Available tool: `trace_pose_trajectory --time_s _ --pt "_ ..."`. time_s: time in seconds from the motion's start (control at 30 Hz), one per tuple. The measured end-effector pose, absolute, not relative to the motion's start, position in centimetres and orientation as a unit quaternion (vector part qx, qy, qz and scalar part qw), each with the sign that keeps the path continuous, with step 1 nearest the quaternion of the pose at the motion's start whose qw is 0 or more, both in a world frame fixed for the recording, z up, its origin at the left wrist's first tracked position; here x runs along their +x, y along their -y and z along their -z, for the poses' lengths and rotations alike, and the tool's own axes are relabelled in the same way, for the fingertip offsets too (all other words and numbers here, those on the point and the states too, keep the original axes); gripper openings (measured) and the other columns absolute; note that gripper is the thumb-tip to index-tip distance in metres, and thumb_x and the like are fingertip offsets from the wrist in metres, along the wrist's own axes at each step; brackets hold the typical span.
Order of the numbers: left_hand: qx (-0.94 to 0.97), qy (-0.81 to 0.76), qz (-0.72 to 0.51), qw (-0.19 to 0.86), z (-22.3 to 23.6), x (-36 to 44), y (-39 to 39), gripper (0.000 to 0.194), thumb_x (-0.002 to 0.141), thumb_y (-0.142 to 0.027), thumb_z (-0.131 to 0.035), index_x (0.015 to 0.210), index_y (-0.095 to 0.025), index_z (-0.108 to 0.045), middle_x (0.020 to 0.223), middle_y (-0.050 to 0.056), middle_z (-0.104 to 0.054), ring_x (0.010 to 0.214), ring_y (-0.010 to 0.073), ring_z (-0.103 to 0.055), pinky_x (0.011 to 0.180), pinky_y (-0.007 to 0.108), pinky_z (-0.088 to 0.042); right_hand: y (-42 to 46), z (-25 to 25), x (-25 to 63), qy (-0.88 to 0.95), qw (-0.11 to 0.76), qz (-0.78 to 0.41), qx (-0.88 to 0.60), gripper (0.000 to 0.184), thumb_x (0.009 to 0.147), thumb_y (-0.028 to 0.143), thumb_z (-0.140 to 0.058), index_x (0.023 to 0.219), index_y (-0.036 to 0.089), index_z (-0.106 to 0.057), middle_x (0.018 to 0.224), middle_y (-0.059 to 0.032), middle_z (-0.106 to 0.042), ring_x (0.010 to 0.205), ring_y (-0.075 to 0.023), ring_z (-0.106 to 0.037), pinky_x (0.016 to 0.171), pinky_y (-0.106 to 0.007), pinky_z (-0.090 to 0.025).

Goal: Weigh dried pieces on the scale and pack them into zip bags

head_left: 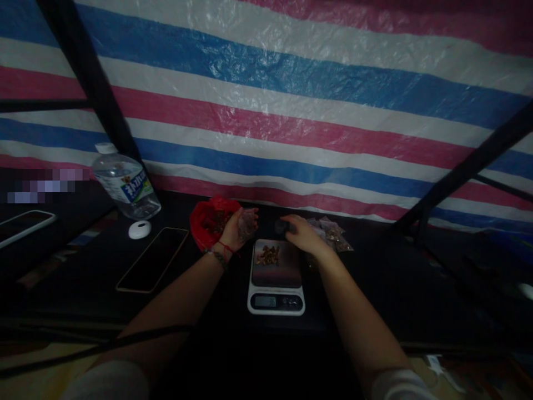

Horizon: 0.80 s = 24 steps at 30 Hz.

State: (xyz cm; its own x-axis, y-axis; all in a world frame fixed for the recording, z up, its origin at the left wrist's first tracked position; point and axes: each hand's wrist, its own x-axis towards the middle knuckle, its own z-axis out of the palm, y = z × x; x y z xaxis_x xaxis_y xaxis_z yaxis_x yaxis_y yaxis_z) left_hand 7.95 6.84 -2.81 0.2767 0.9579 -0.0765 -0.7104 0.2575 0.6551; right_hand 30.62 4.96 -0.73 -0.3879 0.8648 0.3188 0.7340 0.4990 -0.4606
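Left hand (237,226) is palm-up, fingers curled around a small clear bag (249,222), just beside the red bag (210,221). Right hand (300,233) is closed over a small dark object (281,226) behind the scale (275,278). Looks early: 1 small pile of brown pieces (268,255) sits on the platform, unbagged; a few filled packets (331,232) lie right on the table (375,278).

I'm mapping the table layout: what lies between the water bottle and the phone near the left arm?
A small white puck-like object, seen in the head view.
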Motion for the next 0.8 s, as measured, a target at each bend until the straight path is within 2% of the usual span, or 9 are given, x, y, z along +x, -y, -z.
trace_pose_trajectory --time_s 0.07,0.13,0.27,0.37,0.53,0.63,0.8 --pt "0.268 -0.241 -0.55 0.753 2.9 8.0 -6.9 0.038 0.088 -0.042 -0.047 0.101 -0.011 -0.064 0.074 0.004 -0.065 0.057 0.0103 -0.06 0.056 0.022 -0.051 -3.3 0.0 29.8 0.849 0.256 -0.153 -0.435 0.038 0.08 0.013 -0.054 0.117 0.018 -0.061 0.118 -0.0093 -0.063 0.111 -0.0193 -0.056 0.098 -0.037 -0.041" --pt "0.275 -0.243 -0.547 0.752 3.1 8.0 -7.0 0.038 0.088 -0.043 -0.047 0.102 -0.011 -0.064 0.074 0.004 -0.065 0.057 0.0105 -0.06 0.056 0.023 -0.05 -1.8 -0.4 28.6 0.874 0.208 -0.176 -0.403 0.03 0.085 0.025 -0.057 0.113 0.018 -0.063 0.111 -0.0094 -0.065 0.105 -0.02 -0.059 0.093 -0.036 -0.044" --pt "0.282 -0.236 -0.543 0.755 3.2 8.1 -6.9 0.04 0.09 -0.042 -0.043 0.103 -0.011 -0.064 0.075 0.004 -0.065 0.057 0.0106 -0.06 0.057 0.023 -0.05 0.3 -0.5 26.3 0.9 0.138 -0.145 -0.387 0.036 0.081 0.039 -0.064 0.111 0.019 -0.065 0.112 -0.0107 -0.063 0.109 -0.0238 -0.055 0.093 -0.038 -0.042" --pt "0.289 -0.23 -0.542 0.755 3.1 8.2 -6.8 0.04 0.09 -0.042 -0.044 0.101 -0.01 -0.065 0.074 0.004 -0.065 0.058 0.0107 -0.059 0.058 0.024 -0.05 1.1 -0.5 25.2 0.913 0.118 -0.119 -0.372 0.04 0.079 0.036 -0.067 0.115 0.02 -0.063 0.117 -0.0099 -0.061 0.111 -0.0245 -0.052 0.094 -0.038 -0.041" --pt "0.299 -0.228 -0.535 0.757 3.2 8.2 -6.8 0.042 0.087 -0.047 -0.048 0.101 -0.011 -0.065 0.074 0.005 -0.064 0.058 0.0109 -0.06 0.058 0.024 -0.05 1.3 -0.3 24.6 0.928 0.106 -0.096 -0.343 0.024 0.085 0.023 -0.059 0.107 0.022 -0.068 0.11 -0.006 -0.065 0.102 -0.0203 -0.056 0.091 -0.035 -0.042" --pt "0.291 -0.218 -0.529 0.767 3.2 8.1 -6.9 0.044 0.087 -0.048 -0.046 0.101 -0.011 -0.065 0.074 0.005 -0.064 0.058 0.012 -0.06 0.058 0.024 -0.051 1.0 -0.1 25.1 0.925 0.108 -0.112 -0.347 0.023 0.087 0.019 -0.055 0.103 0.024 -0.07 0.106 -0.004 -0.066 0.101 -0.0188 -0.057 0.091 -0.033 -0.042" --pt "0.286 -0.205 -0.52 0.779 3.0 8.0 -6.8 0.046 0.088 -0.048 -0.043 0.1 -0.01 -0.065 0.074 0.006 -0.065 0.059 0.0132 -0.06 0.058 0.026 -0.051 0.7 -0.6 26.7 0.914 0.13 -0.152 -0.354 0.026 0.081 0.025 -0.064 0.106 0.023 -0.069 0.112 -0.0056 -0.064 0.108 -0.0207 -0.054 0.096 -0.036 -0.04"
